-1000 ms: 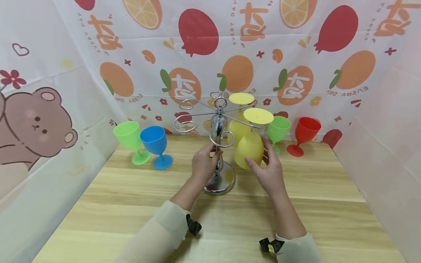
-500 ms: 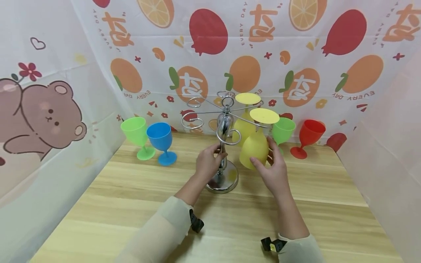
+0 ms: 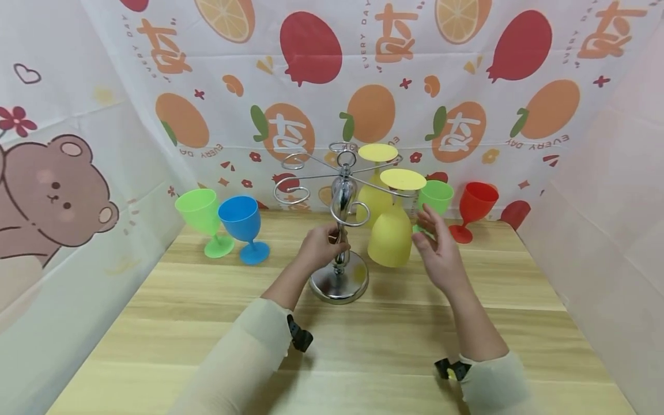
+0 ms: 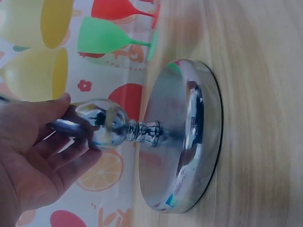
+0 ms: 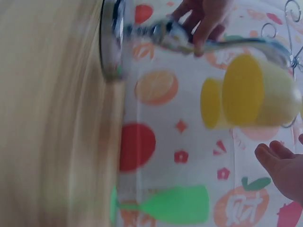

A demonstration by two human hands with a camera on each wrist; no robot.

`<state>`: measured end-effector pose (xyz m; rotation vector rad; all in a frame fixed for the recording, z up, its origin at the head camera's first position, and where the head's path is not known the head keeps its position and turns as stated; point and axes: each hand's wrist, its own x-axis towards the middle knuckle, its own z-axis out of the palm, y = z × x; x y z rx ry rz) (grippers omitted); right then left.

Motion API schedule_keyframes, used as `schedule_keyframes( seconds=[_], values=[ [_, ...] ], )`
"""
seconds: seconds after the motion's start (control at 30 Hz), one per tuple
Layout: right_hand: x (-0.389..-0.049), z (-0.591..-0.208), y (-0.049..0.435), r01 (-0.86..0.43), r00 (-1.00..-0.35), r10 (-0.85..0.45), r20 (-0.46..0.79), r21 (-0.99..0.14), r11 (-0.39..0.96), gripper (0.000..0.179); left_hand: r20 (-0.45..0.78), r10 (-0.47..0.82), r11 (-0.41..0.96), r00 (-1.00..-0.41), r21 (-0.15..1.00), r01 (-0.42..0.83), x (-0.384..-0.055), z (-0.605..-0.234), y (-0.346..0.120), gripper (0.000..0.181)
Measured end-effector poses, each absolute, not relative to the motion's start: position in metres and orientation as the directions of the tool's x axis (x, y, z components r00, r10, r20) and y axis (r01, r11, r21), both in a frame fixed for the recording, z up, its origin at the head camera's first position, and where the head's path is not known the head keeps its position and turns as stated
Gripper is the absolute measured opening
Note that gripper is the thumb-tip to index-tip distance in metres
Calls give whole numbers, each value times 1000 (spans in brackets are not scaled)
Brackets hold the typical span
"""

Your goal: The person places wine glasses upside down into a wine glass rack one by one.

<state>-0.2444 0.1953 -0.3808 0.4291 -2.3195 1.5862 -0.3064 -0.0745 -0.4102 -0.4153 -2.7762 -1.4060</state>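
Observation:
A chrome goblet rack (image 3: 344, 193) stands on the table, with looped wire arms at its top. My left hand (image 3: 320, 248) holds its post below the arms; in the left wrist view, thumb and fingers (image 4: 78, 168) curl round the shiny post above the round base (image 4: 163, 184). Two yellow goblets hang upside down by their feet from the right-hand arms, a front one (image 3: 390, 239) and a rear one (image 3: 372, 203) partly hidden behind it. Just right of the front goblet is my right hand (image 3: 441, 253), fingers spread and holding nothing; the right wrist view shows a gap between them.
On the left of the wooden table (image 3: 218, 340) stand a green goblet (image 3: 199, 213) and a blue goblet (image 3: 242, 222), both upright. Behind my right hand are another green goblet (image 3: 437, 195) and a red goblet (image 3: 476, 204). A fruit-patterned cloth (image 3: 321, 109) backs the table.
My right hand has let go of the front yellow goblet and moved off to its right. That goblet stays hanging on the rack. My left hand keeps its hold on the post.

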Motion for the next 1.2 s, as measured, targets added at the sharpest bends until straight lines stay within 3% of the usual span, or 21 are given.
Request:
schedule_keyframes(
  seconds=[0.23,0.5,0.63,0.9,1.2],
  values=[
    [-280,-377,237,-447,-878,-122,464,-698,559,53,58,230,560,-971,809,181,-305,-413,-84,14],
    [-334,-370,282,-463,-813,-249,526,-323,825,55,65,226,548,-972,817,182,-305,-415,-82,14],
    [-354,-371,291,-421,-829,-286,481,-201,884,58,61,226,549,-972,816,179,-305,-417,-81,15],
    [-393,-375,278,-287,-930,-217,297,-217,933,75,35,215,512,-976,847,143,-305,-421,-79,18],
    [-407,-372,256,-226,-950,-189,248,-132,965,74,39,259,464,-965,871,160,-306,-427,-75,20]
  ],
)
